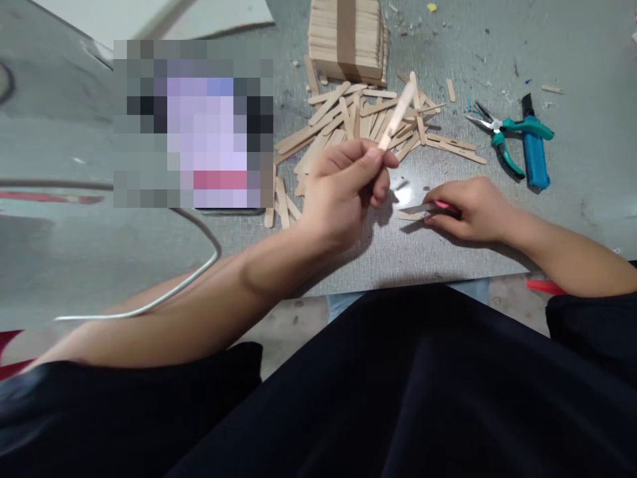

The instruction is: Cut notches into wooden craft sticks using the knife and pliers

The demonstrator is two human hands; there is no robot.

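Observation:
My left hand [351,182] is closed, pinching a wooden craft stick [398,118] between thumb and fingers. The stick is tilted up and away, above the pile of loose craft sticks [343,123]. To the right, low over the table, my right hand [470,209] is closed around a pink-handled bladed tool [417,208], its grey blade pointing left. Whether it is a knife or scissors I cannot tell, as the fingers cover most of it. A short piece of wooden stick [409,216] shows just under the blade, by the right fingertips.
A banded stack of craft sticks [326,40] stands at the back. Green-handled pliers [497,126] and a blue utility knife [535,153] lie at the right. A pixelated device [209,133] and a white cable [164,295] are at the left. Small scraps dot the grey table [587,133].

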